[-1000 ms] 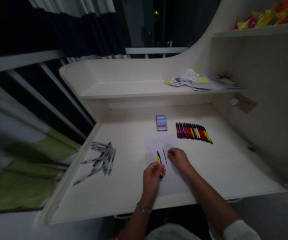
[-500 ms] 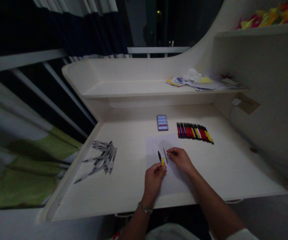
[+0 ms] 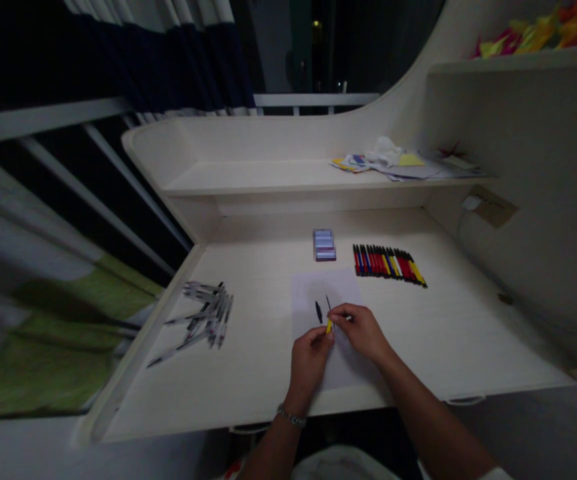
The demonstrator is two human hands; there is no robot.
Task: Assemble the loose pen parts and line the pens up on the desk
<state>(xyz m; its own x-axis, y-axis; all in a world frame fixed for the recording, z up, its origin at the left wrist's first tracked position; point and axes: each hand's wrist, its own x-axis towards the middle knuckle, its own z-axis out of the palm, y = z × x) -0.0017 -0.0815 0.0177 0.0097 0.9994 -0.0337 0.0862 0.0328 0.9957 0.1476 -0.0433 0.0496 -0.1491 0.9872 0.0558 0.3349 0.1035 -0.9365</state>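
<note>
My left hand [image 3: 311,353] is closed round a yellow pen barrel [image 3: 329,326], whose upper end sticks out above the fingers. Fingers pinched, my right hand [image 3: 361,328] meets that upper end; anything tiny between its fingertips is hidden. Partly behind those fingertips, a thin dark pen refill [image 3: 327,303] lies on a white sheet of paper [image 3: 305,290]. Just left of the refill is a black pen part [image 3: 319,312], also on the paper.
Colored pens [image 3: 388,262] lie in a row at the right. A loose pile of clear pens [image 3: 211,313] is on the left of the white desk [image 3: 263,293]. Behind the paper rests a phone-like object [image 3: 325,245]. Papers [image 3: 413,170] lie on the shelf.
My right hand has moved left from beside the refill to the top of the yellow barrel. My left hand stays nearly in place, with the barrel slightly tilted.
</note>
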